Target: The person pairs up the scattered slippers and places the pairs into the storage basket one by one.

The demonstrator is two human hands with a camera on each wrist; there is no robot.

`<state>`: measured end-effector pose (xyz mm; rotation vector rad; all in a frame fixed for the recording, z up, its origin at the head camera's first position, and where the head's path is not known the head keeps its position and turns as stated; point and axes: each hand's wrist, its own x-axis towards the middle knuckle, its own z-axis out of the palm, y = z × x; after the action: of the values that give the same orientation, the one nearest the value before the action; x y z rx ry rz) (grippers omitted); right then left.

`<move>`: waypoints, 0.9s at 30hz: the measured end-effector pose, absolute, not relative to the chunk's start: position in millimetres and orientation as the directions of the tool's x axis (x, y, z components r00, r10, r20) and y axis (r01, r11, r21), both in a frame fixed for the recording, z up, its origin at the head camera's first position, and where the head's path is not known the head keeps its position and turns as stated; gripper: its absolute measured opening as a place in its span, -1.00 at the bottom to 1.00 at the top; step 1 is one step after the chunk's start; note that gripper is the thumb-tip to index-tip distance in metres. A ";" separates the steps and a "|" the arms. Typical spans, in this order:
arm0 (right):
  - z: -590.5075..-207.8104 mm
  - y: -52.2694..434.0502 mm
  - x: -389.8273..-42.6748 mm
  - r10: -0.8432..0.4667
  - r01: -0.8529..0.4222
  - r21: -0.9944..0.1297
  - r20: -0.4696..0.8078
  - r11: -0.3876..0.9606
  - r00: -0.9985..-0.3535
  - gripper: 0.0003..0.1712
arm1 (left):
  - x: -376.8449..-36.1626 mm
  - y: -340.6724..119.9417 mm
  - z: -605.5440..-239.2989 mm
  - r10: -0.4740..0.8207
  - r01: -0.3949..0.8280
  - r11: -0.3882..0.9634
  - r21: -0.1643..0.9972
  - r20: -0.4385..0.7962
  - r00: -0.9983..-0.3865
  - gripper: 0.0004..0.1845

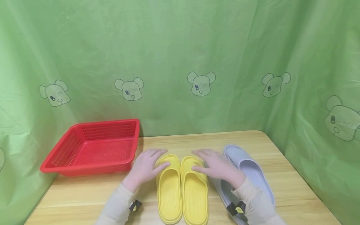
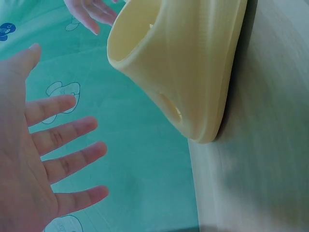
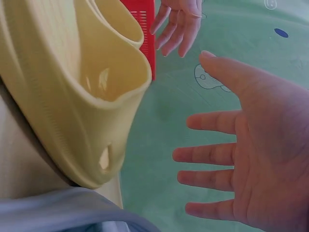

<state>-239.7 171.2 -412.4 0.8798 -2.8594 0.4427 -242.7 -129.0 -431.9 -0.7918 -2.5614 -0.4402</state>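
Two yellow slippers lie side by side on the table, toes pointing away: the left yellow slipper (image 1: 170, 193) and the right yellow slipper (image 1: 195, 197). My left hand (image 1: 146, 165) hovers by the toe of the left one, fingers spread. In the left wrist view a gap shows between those fingers and the yellow slipper (image 2: 193, 63). My right hand (image 1: 216, 165) is held at the toe of the right one, its fingers straight and apart; the right wrist view shows it off the yellow slipper (image 3: 101, 121). Neither hand holds anything.
At the back left of the table (image 1: 295, 187) stands a red plastic basket (image 1: 105, 153) with slotted walls. A pair of grey-blue slippers (image 1: 254, 172) lies on the right, partly hidden under my right forearm. Green curtain (image 1: 168, 40) with bear drawings surrounds the table.
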 end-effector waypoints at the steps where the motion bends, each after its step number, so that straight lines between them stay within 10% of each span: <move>1: -413.6 170.7 -239.7 -0.535 -0.568 -0.234 0.193 0.789 -0.823 -0.18 | -242.3 -128.5 -431.7 0.461 0.590 0.788 0.178 0.464 -0.756 -0.39; 27: -439.3 162.3 -235.7 -0.608 -0.603 -0.268 0.076 0.751 -0.790 -0.14 | -237.3 -119.7 -449.8 0.503 0.489 0.803 0.340 0.051 -0.862 -0.19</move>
<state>-235.7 162.3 -439.3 1.0217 -2.9545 0.4437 -237.3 -119.7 -449.8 -0.8322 -3.0223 -0.5514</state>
